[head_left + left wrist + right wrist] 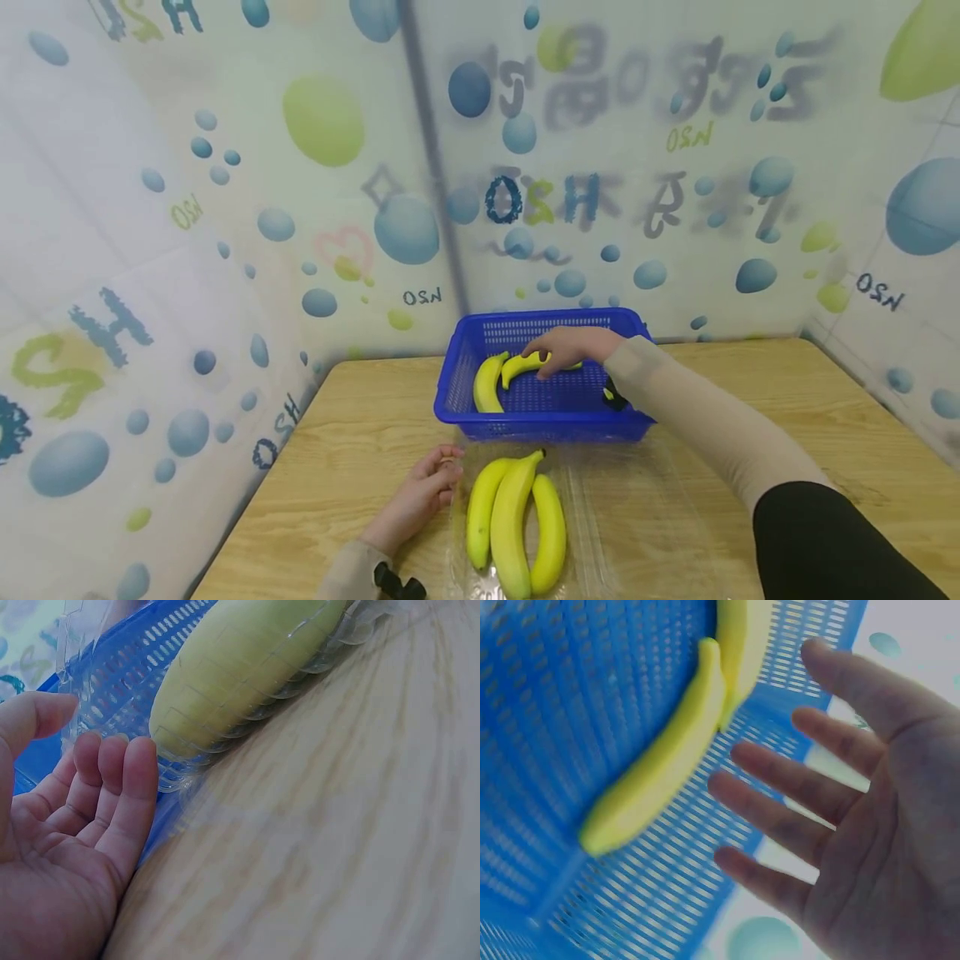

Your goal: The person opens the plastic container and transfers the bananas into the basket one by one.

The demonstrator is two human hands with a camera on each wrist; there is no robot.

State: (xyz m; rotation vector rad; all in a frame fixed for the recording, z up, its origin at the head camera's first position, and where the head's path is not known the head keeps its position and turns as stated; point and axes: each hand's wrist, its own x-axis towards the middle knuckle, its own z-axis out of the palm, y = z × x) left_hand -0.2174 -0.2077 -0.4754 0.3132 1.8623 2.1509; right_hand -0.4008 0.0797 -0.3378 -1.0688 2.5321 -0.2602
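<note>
R hand [574, 343], empty, fingers spread, hovers at rear banana [519, 365] in blue basket [540, 418]; prob. pick-up step, needs fingers curled round it. L hand [420, 493] loose, empty, nr 3 bananas [513, 525].

The basket [547, 419] looks like smooth, perforated plastic. In front of it, a clear, glossy plastic tray [637, 517] holds smooth bananas [512, 521]; beneath it, the tabletop [360, 417] looks like grained wood.

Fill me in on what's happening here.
A person is handling bananas. The right hand is open over the basket, holding neither of the two bananas inside. The left hand is at the edge of the clear tray, where three bananas lie.
</note>
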